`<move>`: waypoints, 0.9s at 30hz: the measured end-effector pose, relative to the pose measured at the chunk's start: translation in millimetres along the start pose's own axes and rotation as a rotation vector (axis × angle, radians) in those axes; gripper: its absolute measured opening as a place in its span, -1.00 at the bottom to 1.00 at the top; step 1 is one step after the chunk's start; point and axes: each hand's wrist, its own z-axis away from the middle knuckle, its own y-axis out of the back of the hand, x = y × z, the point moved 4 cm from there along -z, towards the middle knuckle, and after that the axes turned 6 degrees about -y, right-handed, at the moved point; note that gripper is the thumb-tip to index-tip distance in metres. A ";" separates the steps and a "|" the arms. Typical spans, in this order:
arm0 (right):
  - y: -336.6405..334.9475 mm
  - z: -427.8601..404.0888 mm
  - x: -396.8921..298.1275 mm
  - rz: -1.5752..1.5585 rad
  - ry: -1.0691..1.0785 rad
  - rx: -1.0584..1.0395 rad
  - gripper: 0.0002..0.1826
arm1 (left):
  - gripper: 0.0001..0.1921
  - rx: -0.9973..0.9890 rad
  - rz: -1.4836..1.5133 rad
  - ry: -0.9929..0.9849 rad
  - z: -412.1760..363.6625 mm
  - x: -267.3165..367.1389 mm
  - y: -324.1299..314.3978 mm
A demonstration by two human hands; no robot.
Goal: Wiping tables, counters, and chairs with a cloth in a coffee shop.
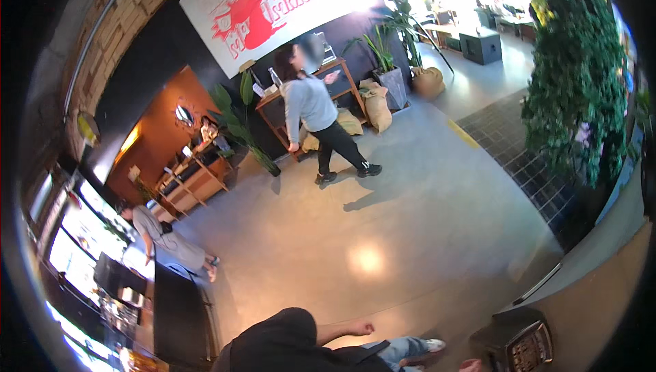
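My left hand (361,327) hangs out from a black short sleeve, its fingers curled with nothing visible in them. It is nearest to my leg in blue jeans (397,352) and is above the smooth concrete floor (307,249). Only part of my right hand (470,366) shows at the bottom edge, so its fingers are hard to read. Close to that hand stands a black box (515,338) with a framed front. One light-coloured shoe (434,345) is visible on the floor.
A person in a grey top (310,108) walks before a wooden console table (335,77). Another person (164,231) leans at a counter on the left. Burlap sacks (376,108), potted plants (382,56) and a tall leafy green column (574,74) stand around the floor.
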 end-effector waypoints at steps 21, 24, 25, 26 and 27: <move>-385.8 93.9 -170.7 0.941 -0.004 -1.034 -0.64 | -0.65 0.586 0.654 0.458 50.2 -127.1 40.7; -391.7 36.9 -218.9 0.945 -0.084 -0.888 -0.62 | -0.66 0.653 0.682 0.484 43.1 -137.9 95.3; -391.8 7.7 -224.6 0.921 -0.086 -0.881 -0.61 | -0.66 0.661 0.392 0.376 19.5 -137.7 135.2; -383.9 -16.5 -225.5 0.867 -0.126 -0.861 -0.61 | -0.65 0.656 0.105 0.276 -10.1 -133.1 177.7; -383.5 -29.6 -232.3 0.813 -0.169 -0.840 -0.60 | -0.65 0.854 0.171 0.073 -30.6 -130.5 215.1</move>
